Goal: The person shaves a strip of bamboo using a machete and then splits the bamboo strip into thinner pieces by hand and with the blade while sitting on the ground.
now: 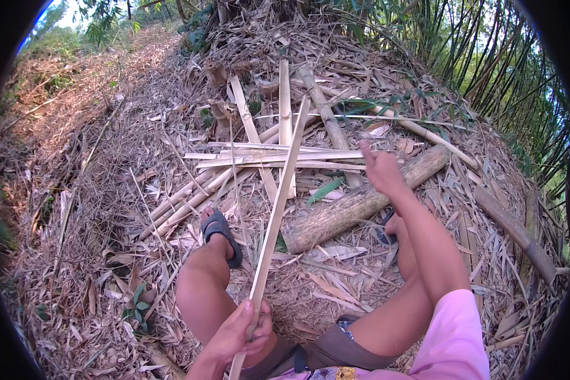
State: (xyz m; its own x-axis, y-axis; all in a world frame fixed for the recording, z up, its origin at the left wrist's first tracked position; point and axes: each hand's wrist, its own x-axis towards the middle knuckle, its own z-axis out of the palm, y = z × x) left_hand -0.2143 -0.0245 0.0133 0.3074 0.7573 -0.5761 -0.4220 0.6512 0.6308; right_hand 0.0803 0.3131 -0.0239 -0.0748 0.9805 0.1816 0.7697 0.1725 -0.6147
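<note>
Bamboo strip point(275, 209) slants up from the left hand point(239, 332), which is wrapped around its lower end, steadying it. The right hand point(379, 168), fingers loose, reaches the pale split slats point(278, 158) stacked crosswise beside a bamboo log point(361, 202).

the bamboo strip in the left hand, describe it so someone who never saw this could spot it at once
Start at the thick bamboo log lying across the leaf litter ahead of the knees. Just left of it, one long pale split bamboo strip runs from the left hand up toward the slat pile. Unlike those slats, it is gripped and raised.
</note>
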